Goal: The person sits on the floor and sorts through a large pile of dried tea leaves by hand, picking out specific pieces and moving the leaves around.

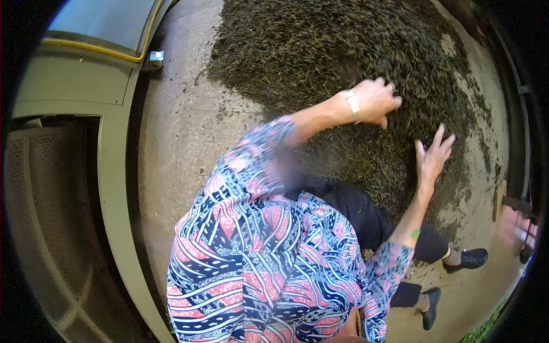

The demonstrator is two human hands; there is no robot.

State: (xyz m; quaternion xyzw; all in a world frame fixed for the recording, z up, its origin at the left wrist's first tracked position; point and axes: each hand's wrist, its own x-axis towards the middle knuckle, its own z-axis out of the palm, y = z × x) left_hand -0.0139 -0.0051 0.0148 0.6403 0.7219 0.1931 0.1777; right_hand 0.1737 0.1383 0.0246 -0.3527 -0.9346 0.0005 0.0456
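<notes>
Head view: the left hand [374,103] bends over the dark leafy heap [309,57], its grip hidden; the right hand [433,157] spreads open above it. Most lies massed toward the floor's [177,120] right edge; scattered bits [479,104] suggest unfinished work.

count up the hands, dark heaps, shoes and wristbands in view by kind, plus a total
Left hand and right hand: 2
Dark heap: 1
Black shoes: 2
Pale wristband: 1
Total: 6
</notes>
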